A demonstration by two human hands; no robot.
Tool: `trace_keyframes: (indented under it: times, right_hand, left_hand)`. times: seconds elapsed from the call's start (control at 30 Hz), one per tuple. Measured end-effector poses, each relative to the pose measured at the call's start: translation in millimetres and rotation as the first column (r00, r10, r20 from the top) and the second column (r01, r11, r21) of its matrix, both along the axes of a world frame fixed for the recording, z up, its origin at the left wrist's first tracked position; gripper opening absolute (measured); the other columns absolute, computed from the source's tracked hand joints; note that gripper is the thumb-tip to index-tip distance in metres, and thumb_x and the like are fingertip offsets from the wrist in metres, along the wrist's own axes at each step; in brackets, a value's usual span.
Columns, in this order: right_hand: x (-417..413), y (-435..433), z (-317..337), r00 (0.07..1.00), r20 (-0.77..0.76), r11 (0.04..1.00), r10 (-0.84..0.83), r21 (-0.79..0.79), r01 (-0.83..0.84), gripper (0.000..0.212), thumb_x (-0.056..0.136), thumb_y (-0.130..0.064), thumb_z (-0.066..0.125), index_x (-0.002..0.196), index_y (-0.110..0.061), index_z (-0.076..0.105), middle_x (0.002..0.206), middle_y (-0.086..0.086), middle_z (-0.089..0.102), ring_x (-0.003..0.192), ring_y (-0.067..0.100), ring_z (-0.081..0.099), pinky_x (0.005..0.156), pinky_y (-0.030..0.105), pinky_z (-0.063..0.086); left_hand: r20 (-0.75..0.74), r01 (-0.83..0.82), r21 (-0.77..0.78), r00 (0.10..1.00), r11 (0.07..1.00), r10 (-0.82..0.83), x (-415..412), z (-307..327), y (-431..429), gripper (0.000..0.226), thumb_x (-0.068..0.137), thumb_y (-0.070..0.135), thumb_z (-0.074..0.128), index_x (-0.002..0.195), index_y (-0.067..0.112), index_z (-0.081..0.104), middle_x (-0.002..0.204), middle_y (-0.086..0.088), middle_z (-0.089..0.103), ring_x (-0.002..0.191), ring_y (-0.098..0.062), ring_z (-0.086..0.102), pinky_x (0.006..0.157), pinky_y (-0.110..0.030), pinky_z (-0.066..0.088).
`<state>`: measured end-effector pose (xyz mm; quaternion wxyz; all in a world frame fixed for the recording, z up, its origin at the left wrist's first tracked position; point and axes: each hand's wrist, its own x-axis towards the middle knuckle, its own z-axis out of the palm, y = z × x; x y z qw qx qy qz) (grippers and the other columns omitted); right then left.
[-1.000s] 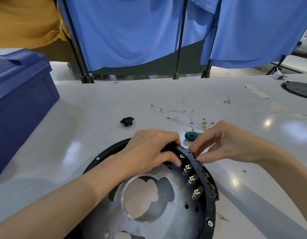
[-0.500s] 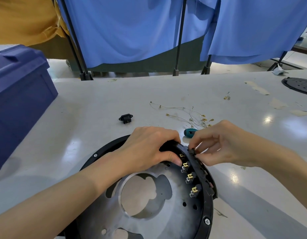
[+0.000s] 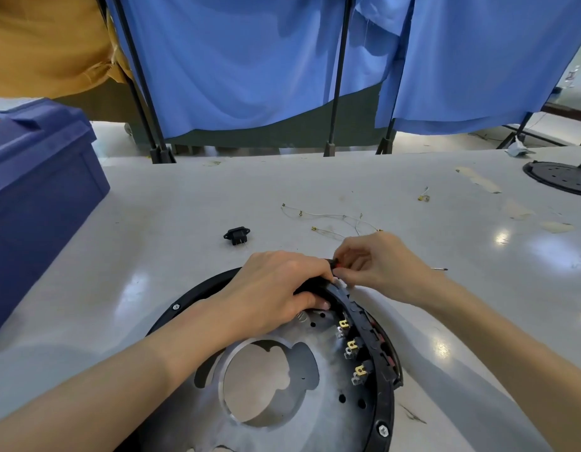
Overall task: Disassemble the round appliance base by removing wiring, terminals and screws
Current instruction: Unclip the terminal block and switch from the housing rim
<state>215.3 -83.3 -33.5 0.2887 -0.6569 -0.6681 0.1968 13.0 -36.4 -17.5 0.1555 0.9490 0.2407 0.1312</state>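
Far left: dark blue moulded plastic toolbox, stepped lid, cut off by the frame edge; an orange patch on the lid is too little in view to identify. It stands on the pale, glossy table, which shows glare spots.

Left of centre: small black plastic socket with two mounting ears, lying alone on the table.

Left hand: fingers curled over the far rim of the round appliance base, thumb tip inside the rim, so it is gripping the rim. The fingertips are hidden behind the rim.

The base lies flat on the table at lower centre, near the person. It has a dull grey metal plate with a large round cut-out and small drilled holes, and a black plastic ring around it. Its lower part is cut off by the frame, and its left side is covered by the forearm. A hex-head screw sits in the ring.

Brass terminals: three visible, in a row inside the right rim.

Right hand: thumb and fingers pinch a small black-and-red part at the rim top. The part is mostly hidden, its shape unclear.

Beyond the right hand: thin pale loose wires with brass ends, tangled. A thin metal shaft shows past the wrist, the rest of it hidden.

Far right: black perforated disc, cut off.
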Motion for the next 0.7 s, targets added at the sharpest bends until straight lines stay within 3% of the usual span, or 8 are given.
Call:
trace_keyframes:
  times: [0.07, 0.17, 0.23, 0.3, 0.4, 0.5, 0.63, 0.7]
  right_hand:
    - [-10.2, 9.3, -2.2, 0.986, 0.164, 0.999, -0.015, 0.052, 0.006, 0.009, 0.082, -0.024, 0.073, 0.087, -0.017, 0.071, 0.061, -0.017, 0.061, 0.064, 0.011, 0.064, 0.069, 0.032, 0.05]
    - [-17.1, 13.3, -5.4, 0.959, 0.283, 1.0, -0.002, 0.029, -0.007, 0.015, 0.083, -0.022, 0.073, 0.096, -0.015, 0.074, 0.084, -0.001, 0.071, 0.081, 0.019, 0.064, 0.073, 0.031, 0.045]
    - [-14.3, 6.2, -2.4, 0.971, 0.232, 0.997, -0.06, 0.066, 0.045, 0.014, 0.087, -0.019, 0.07, 0.099, -0.013, 0.074, 0.091, 0.001, 0.072, 0.08, 0.015, 0.062, 0.073, 0.027, 0.043]
    - [-8.3, -9.4, 7.3, 0.995, 0.07, 0.994, -0.066, 0.097, 0.059, 0.006, 0.088, -0.015, 0.069, 0.091, -0.014, 0.075, 0.081, 0.001, 0.073, 0.072, 0.012, 0.064, 0.072, 0.027, 0.048]
    - [0.5, -41.9, 26.9, 0.981, -0.167, 0.995, 0.097, 0.017, -0.096, 0.004, 0.084, -0.018, 0.074, 0.086, -0.016, 0.078, 0.079, 0.002, 0.075, 0.072, 0.017, 0.068, 0.074, 0.03, 0.054]
    - [-1.3, -62.8, 34.7, 0.954, -0.2, 0.966, 0.225, -0.085, -0.246, 0.009, 0.082, -0.017, 0.077, 0.089, -0.02, 0.078, 0.085, -0.004, 0.075, 0.076, 0.015, 0.067, 0.076, 0.028, 0.053]
    - [-8.1, -64.7, 33.8, 0.948, -0.205, 0.961, 0.243, -0.082, -0.264, 0.018, 0.081, -0.009, 0.076, 0.094, -0.021, 0.077, 0.084, -0.002, 0.074, 0.077, 0.011, 0.066, 0.074, 0.024, 0.052]
    - [-9.5, -62.9, 35.5, 0.945, -0.217, 0.959, 0.246, -0.088, -0.27, 0.02, 0.079, -0.004, 0.076, 0.093, -0.018, 0.076, 0.082, -0.002, 0.074, 0.077, 0.01, 0.067, 0.073, 0.023, 0.051]
  left_hand:
    - [0.005, -0.004, -0.014, 1.0, 1.0, 0.004, -2.8, 0.4, 1.3, 0.02, 0.087, 0.037, 0.065, 0.106, 0.033, 0.064, 0.099, 0.014, 0.068, 0.093, -0.009, 0.057, 0.08, -0.035, 0.044]
    - [0.013, -0.003, -0.021, 1.0, 1.0, 0.004, -8.9, 0.3, 4.0, 0.022, 0.084, 0.038, 0.068, 0.105, 0.032, 0.064, 0.096, 0.013, 0.068, 0.091, -0.008, 0.056, 0.079, -0.036, 0.044]
    - [0.008, 0.002, -0.019, 1.0, 1.0, -0.002, -13.2, 0.1, 6.2, 0.03, 0.081, 0.04, 0.071, 0.109, 0.033, 0.063, 0.099, 0.014, 0.067, 0.094, -0.007, 0.055, 0.082, -0.036, 0.044]
    - [-0.026, 0.04, -0.003, 0.999, 0.999, -0.04, -16.6, 0.6, 7.2, 0.047, 0.076, 0.046, 0.073, 0.119, 0.035, 0.06, 0.108, 0.017, 0.064, 0.102, -0.007, 0.053, 0.088, -0.033, 0.042]
    - [-0.029, 0.154, 0.063, 0.988, 0.986, -0.153, -19.4, 2.5, 4.1, 0.067, 0.072, 0.056, 0.07, 0.133, 0.034, 0.052, 0.124, 0.018, 0.056, 0.117, -0.004, 0.046, 0.102, -0.026, 0.029]
    - [0.004, 0.179, 0.047, 0.984, 0.983, -0.18, -17.5, 3.0, -1.8, 0.06, 0.077, 0.055, 0.065, 0.132, 0.033, 0.053, 0.126, 0.019, 0.055, 0.118, -0.003, 0.043, 0.104, -0.022, 0.026]
    - [-0.021, 0.194, 0.025, 0.981, 0.981, -0.193, -12.3, 3.0, -9.2, 0.044, 0.085, 0.044, 0.063, 0.125, 0.027, 0.057, 0.099, 0.019, 0.055, 0.093, -0.001, 0.044, 0.089, -0.02, 0.032]
    - [-0.043, 0.196, 0.038, 0.98, 0.98, -0.194, -11.8, 5.3, -10.8, 0.042, 0.086, 0.043, 0.062, 0.124, 0.025, 0.056, 0.096, 0.021, 0.05, 0.091, -0.001, 0.043, 0.087, -0.019, 0.033]
